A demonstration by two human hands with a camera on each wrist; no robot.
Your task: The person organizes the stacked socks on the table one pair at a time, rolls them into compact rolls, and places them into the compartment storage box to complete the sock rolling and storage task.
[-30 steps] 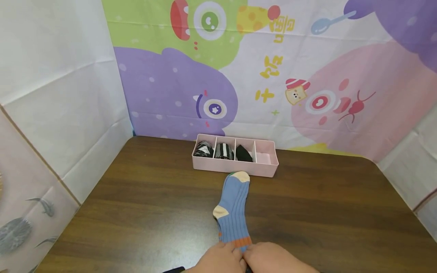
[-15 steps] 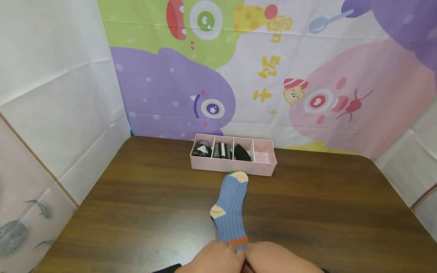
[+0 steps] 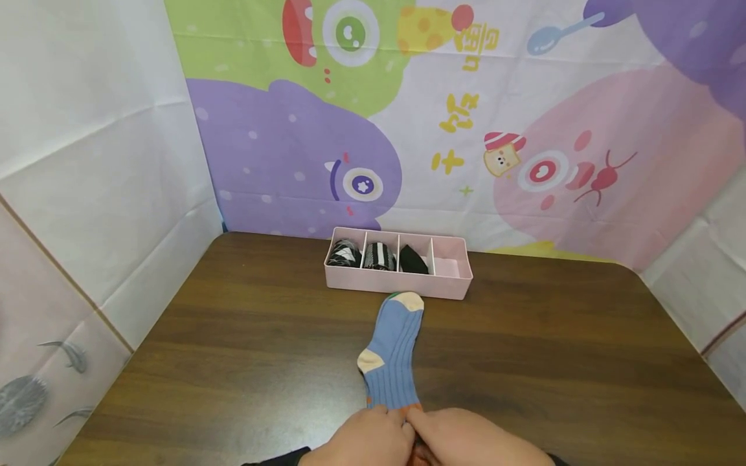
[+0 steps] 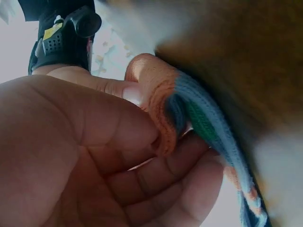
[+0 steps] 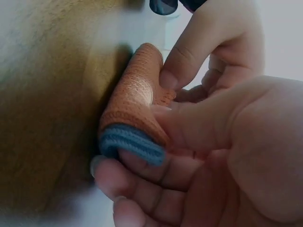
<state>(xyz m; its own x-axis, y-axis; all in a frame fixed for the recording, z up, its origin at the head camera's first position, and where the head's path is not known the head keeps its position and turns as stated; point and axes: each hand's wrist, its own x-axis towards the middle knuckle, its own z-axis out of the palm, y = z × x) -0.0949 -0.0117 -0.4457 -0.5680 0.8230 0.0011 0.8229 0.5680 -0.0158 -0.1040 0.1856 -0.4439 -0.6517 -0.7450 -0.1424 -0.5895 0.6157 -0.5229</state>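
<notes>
A blue ribbed sock [image 3: 393, 362] with cream toe and heel lies flat on the table, toe pointing away. A green edge shows at its toe; whether a second sock lies beneath, I cannot tell. At the near end my left hand [image 3: 370, 437] and right hand [image 3: 472, 437] meet over the cuff. My left thumb and fingers pinch the orange cuff [image 4: 154, 78], which is bent over, with blue and green knit inside the bend. In the right wrist view, my right thumb and fingers grip the cuff [image 5: 132, 90] at its blue edge.
Beyond the toe stands a pink divided box [image 3: 399, 281]. Three of its compartments hold rolled or folded dark socks, among them a striped roll [image 3: 380, 257]. A cartoon-print cloth [image 3: 303, 162] hangs behind the brown wooden table [image 3: 553, 349].
The orange band at the cuff has turned over toward the hands, and less of it shows in front of them. Both hands stay at the cuff. The head view has shifted slightly.
</notes>
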